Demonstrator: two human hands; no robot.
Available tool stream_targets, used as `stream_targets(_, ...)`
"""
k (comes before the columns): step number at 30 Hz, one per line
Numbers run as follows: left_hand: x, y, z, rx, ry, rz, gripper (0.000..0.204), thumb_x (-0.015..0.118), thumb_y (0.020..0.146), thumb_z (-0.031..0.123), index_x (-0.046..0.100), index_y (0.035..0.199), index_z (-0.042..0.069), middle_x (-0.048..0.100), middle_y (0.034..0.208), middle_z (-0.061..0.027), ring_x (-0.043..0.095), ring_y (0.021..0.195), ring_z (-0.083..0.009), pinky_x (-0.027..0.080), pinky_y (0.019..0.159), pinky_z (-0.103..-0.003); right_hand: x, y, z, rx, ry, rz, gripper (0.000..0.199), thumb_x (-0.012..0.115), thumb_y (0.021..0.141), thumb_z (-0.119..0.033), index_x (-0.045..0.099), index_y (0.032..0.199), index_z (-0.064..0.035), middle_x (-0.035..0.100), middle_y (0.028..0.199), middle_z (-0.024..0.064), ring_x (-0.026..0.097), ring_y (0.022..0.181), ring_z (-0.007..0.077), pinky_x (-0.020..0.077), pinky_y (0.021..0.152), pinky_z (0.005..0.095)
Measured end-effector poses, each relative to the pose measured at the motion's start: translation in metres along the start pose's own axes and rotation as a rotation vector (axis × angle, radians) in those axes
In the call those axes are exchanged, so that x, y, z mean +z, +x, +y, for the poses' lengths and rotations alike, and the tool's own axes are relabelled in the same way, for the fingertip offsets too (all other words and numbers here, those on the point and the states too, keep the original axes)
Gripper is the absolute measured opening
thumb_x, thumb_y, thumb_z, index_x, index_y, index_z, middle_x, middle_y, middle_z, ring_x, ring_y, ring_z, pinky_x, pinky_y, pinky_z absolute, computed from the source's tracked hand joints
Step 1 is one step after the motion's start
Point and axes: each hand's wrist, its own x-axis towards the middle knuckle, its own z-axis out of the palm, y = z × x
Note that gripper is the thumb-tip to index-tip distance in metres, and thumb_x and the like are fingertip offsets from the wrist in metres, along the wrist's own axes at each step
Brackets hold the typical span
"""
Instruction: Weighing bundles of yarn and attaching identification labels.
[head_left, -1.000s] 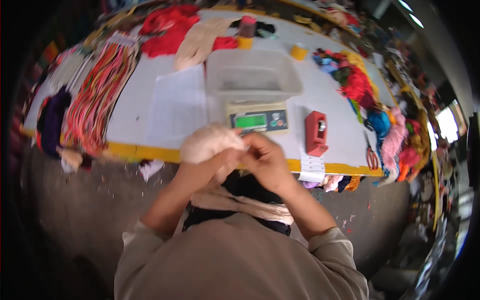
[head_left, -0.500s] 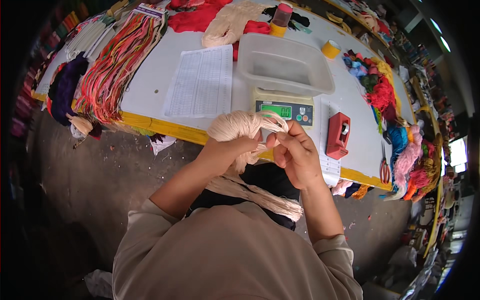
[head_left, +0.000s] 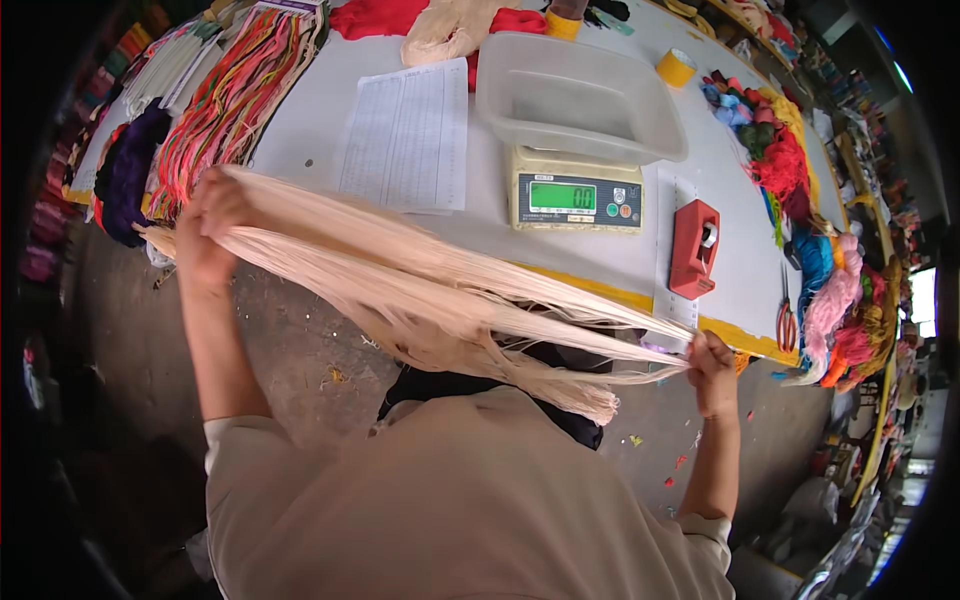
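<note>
A long skein of cream yarn point(head_left: 420, 285) is stretched between my two hands, in front of the table's near edge. My left hand point(head_left: 218, 210), raised at the left, is closed round one end. At the right, my right hand point(head_left: 712, 365) grips the other end in its fingers. The strands fan out in the middle and draw together near each hand. More cream yarn point(head_left: 570, 395) lies across my lap beneath the stretched skein. Behind the skein stands a digital scale point(head_left: 577, 192) with a lit green display, bearing a translucent plastic tub point(head_left: 580, 145).
A printed sheet point(head_left: 405, 140) lies left of the scale. To the right are a red tape dispenser point(head_left: 693, 250), scissors point(head_left: 787, 320) and a yellow tape roll point(head_left: 677, 67). Multicoloured yarn bundles point(head_left: 240, 100) lie at the left; more coloured yarn point(head_left: 770, 150) hangs along the right edge.
My hands have moved far apart, left and right. The cream yarn, bunched between them before, is now pulled out into a long stretched skein.
</note>
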Motion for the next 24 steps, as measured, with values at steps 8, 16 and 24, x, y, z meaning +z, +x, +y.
stream_targets(8, -0.121, -0.034, 0.227, 0.617, 0.369, 0.618, 0.025, 0.045, 0.1, 0.01, 0.052, 0.077, 0.007, 0.033, 0.059, 0.0042, 0.031, 0.048, -0.008, 0.029, 0.047, -0.023, -0.173, 0.013, 0.088, 0.086, -0.495, 0.432, 0.028, 0.059, 0.099, -0.037, 0.061, 0.085, -0.0129, 0.046, 0.063, -0.0089, 0.035, 0.046, 0.002, 0.0221, 0.039, 0.0212)
stream_targets(16, -0.097, -0.029, 0.072, 0.666, 0.211, 0.503, 0.02, 0.053, 0.101, 0.012, 0.057, 0.11, -0.004, 0.043, 0.068, 0.0032, 0.044, 0.063, -0.0067, 0.038, 0.059, -0.02, -0.108, -0.017, 0.029, -0.09, 0.04, 0.041, 0.038, 0.067, 0.094, -0.04, 0.058, 0.108, -0.0064, 0.06, 0.079, -0.0001, 0.056, 0.067, 0.0101, 0.0426, 0.05, 0.0235)
stream_targets(24, -0.048, 0.051, -0.175, 0.239, 0.804, 0.506, 0.016, 0.057, 0.1, 0.02, 0.061, 0.11, 0.008, 0.051, 0.072, 0.0033, 0.04, 0.055, -0.0033, 0.03, 0.047, -0.02, 0.002, -0.029, -0.278, -0.812, 0.544, -0.646, 0.034, 0.053, 0.101, -0.023, 0.055, 0.128, -0.003, 0.06, 0.127, 0.0167, 0.053, 0.127, 0.0288, 0.0368, 0.112, 0.0482)
